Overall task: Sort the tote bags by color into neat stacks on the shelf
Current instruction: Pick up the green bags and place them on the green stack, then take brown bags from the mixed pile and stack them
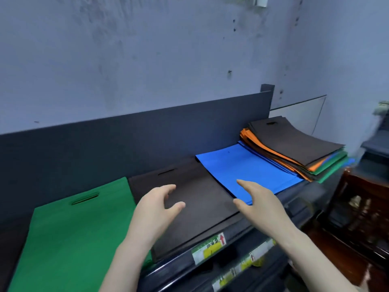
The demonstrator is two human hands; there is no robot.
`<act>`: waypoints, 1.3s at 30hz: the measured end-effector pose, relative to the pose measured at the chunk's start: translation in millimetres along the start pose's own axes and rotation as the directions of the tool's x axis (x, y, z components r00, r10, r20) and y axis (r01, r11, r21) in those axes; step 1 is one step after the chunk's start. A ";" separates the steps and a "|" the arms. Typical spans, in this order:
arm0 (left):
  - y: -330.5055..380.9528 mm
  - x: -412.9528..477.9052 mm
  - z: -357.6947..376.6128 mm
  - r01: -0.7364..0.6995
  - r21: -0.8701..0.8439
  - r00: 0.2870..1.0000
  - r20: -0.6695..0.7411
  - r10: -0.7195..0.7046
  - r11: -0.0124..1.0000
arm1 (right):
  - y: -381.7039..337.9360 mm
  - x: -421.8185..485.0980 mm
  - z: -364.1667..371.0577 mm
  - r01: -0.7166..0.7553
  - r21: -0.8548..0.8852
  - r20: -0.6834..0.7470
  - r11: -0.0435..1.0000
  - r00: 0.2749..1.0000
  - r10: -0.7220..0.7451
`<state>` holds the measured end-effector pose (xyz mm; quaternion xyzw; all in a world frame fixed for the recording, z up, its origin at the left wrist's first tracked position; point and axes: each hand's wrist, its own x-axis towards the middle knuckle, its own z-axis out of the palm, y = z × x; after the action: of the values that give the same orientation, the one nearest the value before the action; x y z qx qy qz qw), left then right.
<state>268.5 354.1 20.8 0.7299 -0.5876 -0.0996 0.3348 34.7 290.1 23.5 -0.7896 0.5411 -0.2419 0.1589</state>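
Note:
Three flat tote bags lie side by side on the dark shelf (212,256): a green bag (69,232) at the left, a dark brown bag (200,199) in the middle, a blue bag (242,165) to its right. A mixed pile (294,148) of brown, orange, blue and green bags sits at the far right. My left hand (155,209) hovers open over the brown bag's left side. My right hand (259,203) hovers open over the seam between the brown and blue bags. Neither hand holds anything.
A dark back panel (126,140) rises behind the bags against a grey-blue wall. Labels (208,247) are stuck on the shelf's front edge. A dark wooden cabinet (357,207) stands at the right, and a glass pane (299,114) sits behind the mixed pile.

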 end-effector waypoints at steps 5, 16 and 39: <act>62.5 14.3 49.7 -0.035 -0.020 0.998 0.043 0.036 0.999 | 57.6 7.7 -42.1 -0.005 -0.022 -0.003 1.000 1.000 0.005; 169.1 35.4 148.2 -0.006 -0.116 0.997 0.079 0.015 0.993 | 175.3 25.8 -107.1 0.009 -0.043 -0.033 0.999 0.999 -0.010; 238.0 175.1 257.9 -0.054 -0.225 0.998 0.023 0.061 0.973 | 290.0 162.3 -157.6 -0.046 -0.081 -0.162 0.996 0.986 0.032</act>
<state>-8.0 76.1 13.5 0.6687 -0.5983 -0.1662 0.4090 -229.8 35.0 40.0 -0.7629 0.5773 -0.2782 0.0860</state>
